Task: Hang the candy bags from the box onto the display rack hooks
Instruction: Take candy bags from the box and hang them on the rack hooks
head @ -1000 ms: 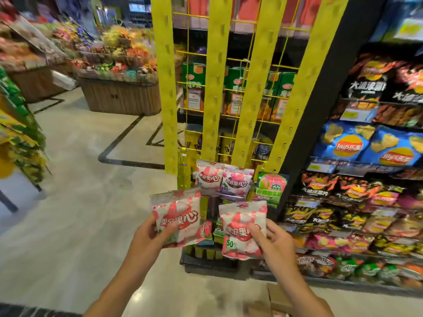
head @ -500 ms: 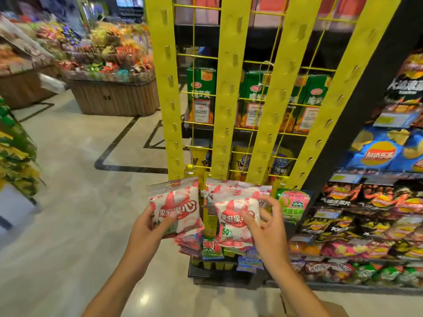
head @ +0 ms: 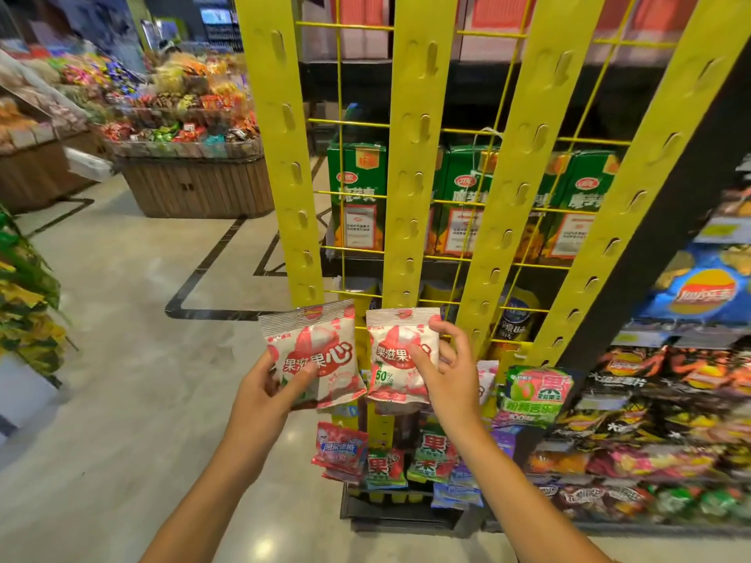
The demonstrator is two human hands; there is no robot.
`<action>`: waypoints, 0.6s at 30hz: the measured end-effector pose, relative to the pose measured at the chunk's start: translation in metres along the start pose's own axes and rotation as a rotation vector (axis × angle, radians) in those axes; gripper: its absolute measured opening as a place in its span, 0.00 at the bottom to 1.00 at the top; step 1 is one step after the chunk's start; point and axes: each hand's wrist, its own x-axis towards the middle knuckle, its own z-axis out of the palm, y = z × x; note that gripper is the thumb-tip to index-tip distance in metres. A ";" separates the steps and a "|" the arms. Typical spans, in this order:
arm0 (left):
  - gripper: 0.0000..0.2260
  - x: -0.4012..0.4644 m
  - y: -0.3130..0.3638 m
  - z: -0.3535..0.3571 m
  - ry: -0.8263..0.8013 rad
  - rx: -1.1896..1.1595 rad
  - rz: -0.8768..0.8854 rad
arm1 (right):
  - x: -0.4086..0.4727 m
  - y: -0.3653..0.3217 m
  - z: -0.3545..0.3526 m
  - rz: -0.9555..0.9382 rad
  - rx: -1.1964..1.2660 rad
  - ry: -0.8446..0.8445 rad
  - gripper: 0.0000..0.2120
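Observation:
My left hand (head: 266, 390) grips a red-and-white candy bag (head: 315, 355) by its lower left corner, held up in front of the leftmost yellow strip. My right hand (head: 449, 373) pinches a second red-and-white candy bag (head: 396, 351) against the lower part of the second strip of the yellow display rack (head: 410, 164). The top edge of that bag sits at the strip's hook level; whether it is on a hook is hidden. Several candy bags (head: 534, 394) hang lower on the rack. The box is out of view.
Behind the rack's wire grid stand green cartons (head: 357, 197). Chip bag shelves (head: 691, 392) fill the right side. A wooden candy bin (head: 195, 176) stands at the back left, a green-yellow display (head: 24, 302) at the far left, with open floor (head: 122, 359) between.
I have come closer to the rack. Both hands have risen, and the right bag has gone from in front of the hanging bags up against the second strip.

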 end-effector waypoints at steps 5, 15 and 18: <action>0.14 0.013 -0.009 -0.006 -0.052 0.000 -0.024 | 0.003 0.014 0.005 0.025 -0.091 0.036 0.19; 0.14 0.026 -0.024 -0.008 -0.147 0.008 -0.090 | -0.018 0.036 0.010 0.039 -0.246 0.010 0.22; 0.13 0.029 -0.025 -0.007 -0.169 0.016 -0.098 | -0.028 0.044 0.006 -0.038 -0.447 -0.026 0.24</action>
